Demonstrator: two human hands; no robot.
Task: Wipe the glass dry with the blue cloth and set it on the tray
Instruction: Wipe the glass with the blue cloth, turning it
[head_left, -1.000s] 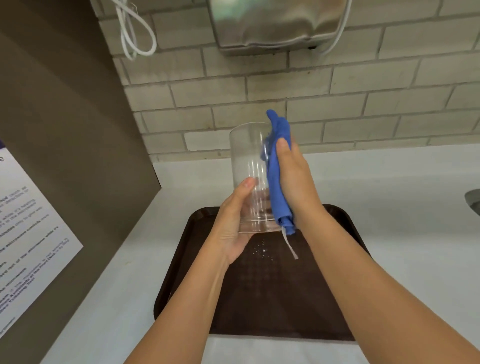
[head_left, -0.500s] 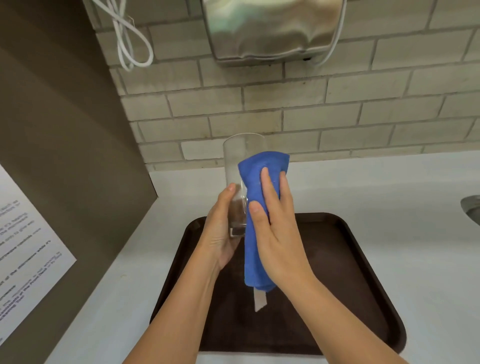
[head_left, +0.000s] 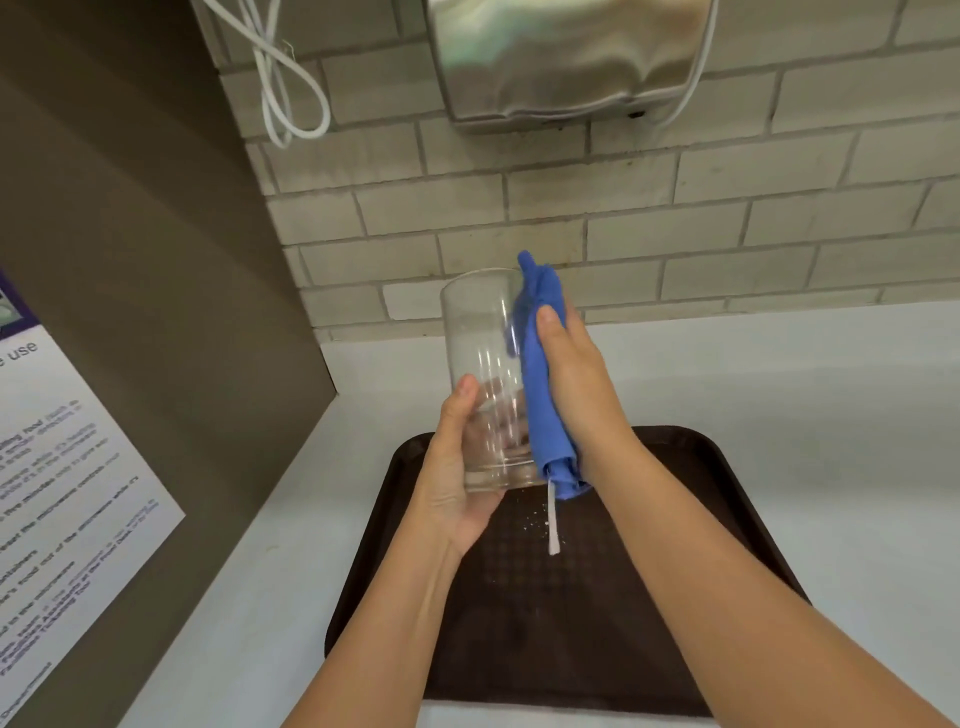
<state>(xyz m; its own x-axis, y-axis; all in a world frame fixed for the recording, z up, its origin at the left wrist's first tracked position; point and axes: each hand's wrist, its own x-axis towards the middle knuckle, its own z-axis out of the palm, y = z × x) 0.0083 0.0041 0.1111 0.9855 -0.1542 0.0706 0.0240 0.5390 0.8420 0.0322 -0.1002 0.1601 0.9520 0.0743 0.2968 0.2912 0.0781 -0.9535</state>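
Note:
A clear drinking glass (head_left: 480, 332) is held upright in the air above the dark brown tray (head_left: 691, 525). My left hand (head_left: 457, 478) grips its lower part from the left and underneath. My right hand (head_left: 576, 379) presses the blue cloth (head_left: 543, 415) flat against the right side of the glass. The cloth is bunched lengthwise, its tip sticking up past the rim, and a white tag (head_left: 553, 525) dangles from its lower end. Small water drops speckle the tray below the glass.
The tray lies on a white counter (head_left: 831, 415) against a beige brick wall. A metal hand dryer (head_left: 561, 57) hangs on the wall above, with a looped white cable (head_left: 280, 88) to its left. A brown panel with a printed notice (head_left: 52, 499) stands at the left.
My right hand has turned from lying over the front of the glass to pressing its right side, and the cloth has bunched up narrow. The glass sits a little higher in view.

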